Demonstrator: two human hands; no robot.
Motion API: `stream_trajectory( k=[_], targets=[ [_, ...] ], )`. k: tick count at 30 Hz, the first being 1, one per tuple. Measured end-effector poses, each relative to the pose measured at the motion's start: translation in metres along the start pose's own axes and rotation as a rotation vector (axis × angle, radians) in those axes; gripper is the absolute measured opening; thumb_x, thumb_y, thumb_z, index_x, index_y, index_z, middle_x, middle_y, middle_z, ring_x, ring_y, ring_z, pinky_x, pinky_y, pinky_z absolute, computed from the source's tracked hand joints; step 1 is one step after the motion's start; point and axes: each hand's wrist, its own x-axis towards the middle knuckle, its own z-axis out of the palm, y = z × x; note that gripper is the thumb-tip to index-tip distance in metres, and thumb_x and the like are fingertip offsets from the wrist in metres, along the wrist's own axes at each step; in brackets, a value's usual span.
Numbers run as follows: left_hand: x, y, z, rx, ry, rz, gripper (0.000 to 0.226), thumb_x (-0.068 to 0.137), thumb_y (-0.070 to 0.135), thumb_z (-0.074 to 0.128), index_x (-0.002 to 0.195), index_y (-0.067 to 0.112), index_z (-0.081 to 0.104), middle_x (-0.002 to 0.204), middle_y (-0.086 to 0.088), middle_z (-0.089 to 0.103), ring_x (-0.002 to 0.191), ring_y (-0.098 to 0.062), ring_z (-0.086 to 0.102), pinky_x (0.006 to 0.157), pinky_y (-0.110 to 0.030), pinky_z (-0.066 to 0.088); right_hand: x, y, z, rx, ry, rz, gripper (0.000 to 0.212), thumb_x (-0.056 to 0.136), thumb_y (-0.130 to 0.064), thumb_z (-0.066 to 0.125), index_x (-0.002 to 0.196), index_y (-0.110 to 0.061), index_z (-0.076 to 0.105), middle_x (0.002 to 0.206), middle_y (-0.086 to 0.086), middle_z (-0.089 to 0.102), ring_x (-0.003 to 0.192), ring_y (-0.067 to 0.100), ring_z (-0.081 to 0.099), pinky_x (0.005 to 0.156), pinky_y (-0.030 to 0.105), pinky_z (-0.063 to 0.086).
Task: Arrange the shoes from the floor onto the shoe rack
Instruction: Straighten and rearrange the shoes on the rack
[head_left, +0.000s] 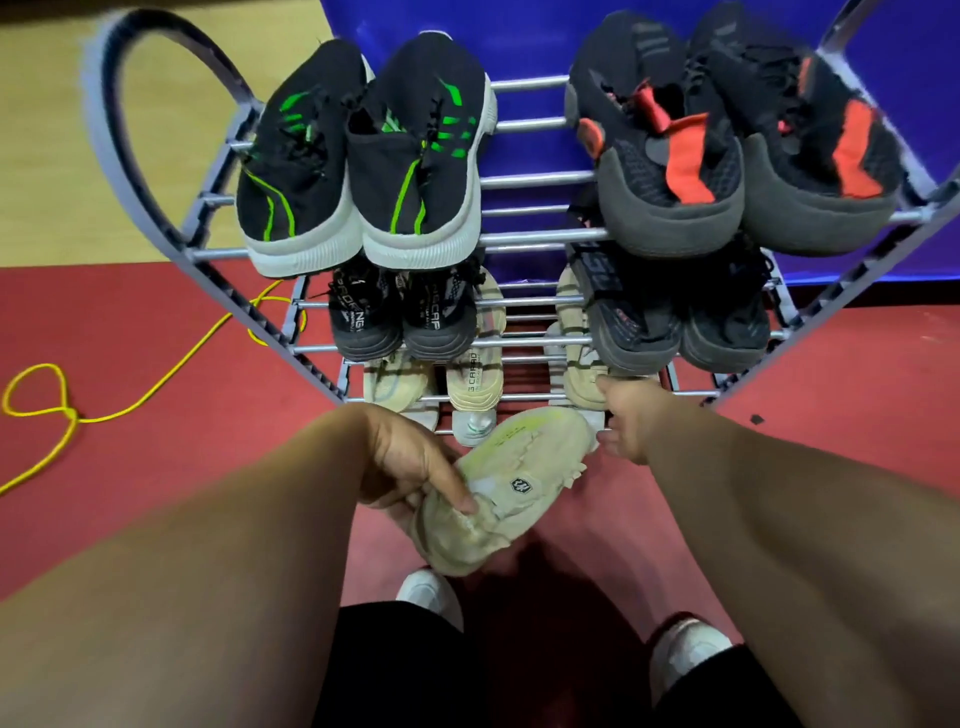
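The beige shoe (519, 483) is a pale knit trainer with a small dark badge on its side and a faint yellow-green tinge toward the toe. The left hand (410, 462) clamps its heel end, thumb across the collar and fingers beneath, holding it off the red floor (831, 364) with the toe angled away toward the shoe rack (535, 179). The right hand (631, 421) sits at the toe end, against the rack's lowest front bars; whether it grips anything cannot be told.

Just beyond the grip, the low shelves hold more beige shoes (475, 374). One shelf further up stand a black pair with white lettering (363, 317), beyond and slightly left of the grip, and a dark pair (639, 322) to the right. The top shelf carries a black-and-green pair (415, 171) on the left and a black-and-orange pair (670, 156) on the right, heels toward the person. Far left of the grip a yellow cord (156, 387) loops over the floor.
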Motion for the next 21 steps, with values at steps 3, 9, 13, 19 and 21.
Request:
stream_trajectory(
  k=[3,9,13,19,21],
  targets=[
    [-0.001,-0.006,-0.008,-0.007,0.023,-0.001,0.053,0.087,0.014,0.073,0.138,0.010,0.060,0.139,-0.019,0.061,0.112,-0.028,0.068,0.101,-0.041,0.053,0.013,0.002,0.009,0.115,-0.081,0.018,0.049,0.102,-0.035,0.060,0.143,-0.011,0.049,0.144,0.008,0.054,0.128,0.033,0.058,0.105,0.048,0.050],
    [0.000,0.002,-0.009,-0.030,0.034,0.013,0.047,0.091,0.011,0.069,0.137,0.008,0.061,0.131,-0.017,0.067,0.103,-0.025,0.072,0.095,-0.040,0.057,0.014,-0.002,0.005,0.289,-0.125,0.036,0.016,0.102,-0.018,0.062,0.114,-0.008,0.065,0.118,0.011,0.070,0.088,0.022,0.070,0.068,0.038,0.055],
    [0.000,0.013,-0.003,0.036,0.046,0.007,0.051,0.089,0.011,0.072,0.138,0.007,0.059,0.137,-0.019,0.063,0.127,-0.037,0.059,0.112,-0.052,0.043,-0.001,-0.008,-0.027,0.228,-0.165,0.053,0.024,0.101,-0.007,0.060,0.125,-0.003,0.058,0.114,0.015,0.068,0.108,0.028,0.070,0.097,0.041,0.054],
    [0.010,0.031,0.015,0.102,0.096,0.015,0.049,0.087,0.012,0.074,0.134,0.002,0.061,0.135,-0.022,0.063,0.130,-0.038,0.057,0.110,-0.052,0.045,-0.024,0.005,-0.108,0.009,-0.145,0.100,0.010,0.101,-0.006,0.057,0.106,0.002,0.058,0.099,0.018,0.069,0.092,0.032,0.070,0.093,0.046,0.054],
    [0.015,0.038,0.022,0.106,0.112,0.031,0.048,0.087,0.011,0.075,0.133,0.002,0.062,0.134,-0.023,0.063,0.129,-0.039,0.057,0.109,-0.052,0.046,-0.031,0.015,-0.135,-0.010,-0.129,0.118,0.009,0.101,-0.006,0.057,0.105,0.002,0.059,0.095,0.020,0.071,0.090,0.032,0.069,0.078,0.047,0.061]
  ],
)
